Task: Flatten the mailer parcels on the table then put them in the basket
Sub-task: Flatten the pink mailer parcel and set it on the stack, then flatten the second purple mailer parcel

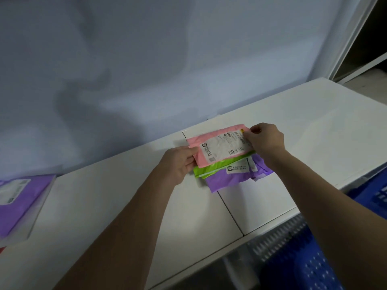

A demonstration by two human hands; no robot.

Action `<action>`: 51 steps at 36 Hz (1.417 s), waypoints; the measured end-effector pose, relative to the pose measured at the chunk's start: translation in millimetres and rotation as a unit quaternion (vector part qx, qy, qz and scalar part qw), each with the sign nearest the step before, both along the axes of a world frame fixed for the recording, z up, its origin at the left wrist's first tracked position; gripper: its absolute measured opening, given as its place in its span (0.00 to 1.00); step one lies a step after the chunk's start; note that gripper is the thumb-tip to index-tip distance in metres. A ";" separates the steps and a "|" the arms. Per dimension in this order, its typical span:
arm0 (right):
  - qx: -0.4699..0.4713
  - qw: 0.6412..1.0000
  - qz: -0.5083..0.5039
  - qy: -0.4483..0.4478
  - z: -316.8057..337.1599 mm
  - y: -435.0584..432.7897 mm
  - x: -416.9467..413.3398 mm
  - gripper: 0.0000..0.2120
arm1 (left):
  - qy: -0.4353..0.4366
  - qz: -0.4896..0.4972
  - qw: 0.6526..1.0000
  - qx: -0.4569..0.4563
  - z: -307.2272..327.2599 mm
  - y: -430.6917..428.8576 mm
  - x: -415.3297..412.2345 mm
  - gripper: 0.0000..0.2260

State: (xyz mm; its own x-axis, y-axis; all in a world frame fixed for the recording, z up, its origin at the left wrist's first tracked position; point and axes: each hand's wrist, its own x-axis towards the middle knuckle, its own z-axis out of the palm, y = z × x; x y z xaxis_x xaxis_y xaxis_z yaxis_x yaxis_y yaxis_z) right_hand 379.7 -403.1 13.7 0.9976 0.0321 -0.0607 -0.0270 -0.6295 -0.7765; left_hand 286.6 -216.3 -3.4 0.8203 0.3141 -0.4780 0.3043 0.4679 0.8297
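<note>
On my feed, the left hand pinches the left edge of the pink mailer, thumb on top. The right hand pinches its far right corner, fingers curled over the label. The pink mailer sits atop a green mailer and a purple mailer, both of which stick out toward the near side. I can't tell whether it rests on them or is lifted just clear.

The stack lies mid-table, close to the wall, beside a dark seam in the tabletop. Bare white surface runs on either side and toward the near edge. The blue basket stands below that edge, at the right. A second purple mailer lies well apart at the left end.
</note>
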 end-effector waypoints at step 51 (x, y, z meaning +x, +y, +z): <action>0.025 0.938 0.345 0.031 32.0 189.6 -162.0 0.04 | 0.051 0.209 0.976 0.029 29.1 188.3 -229.9 0.03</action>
State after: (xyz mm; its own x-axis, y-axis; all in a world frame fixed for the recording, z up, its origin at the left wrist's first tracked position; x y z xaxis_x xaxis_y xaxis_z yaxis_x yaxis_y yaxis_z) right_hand 217.7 -213.4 45.6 0.7336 0.6723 -0.0996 0.3263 -0.4770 -0.8161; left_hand 56.7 -28.1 25.8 0.5635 0.6397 -0.5227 0.1798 0.5226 0.8334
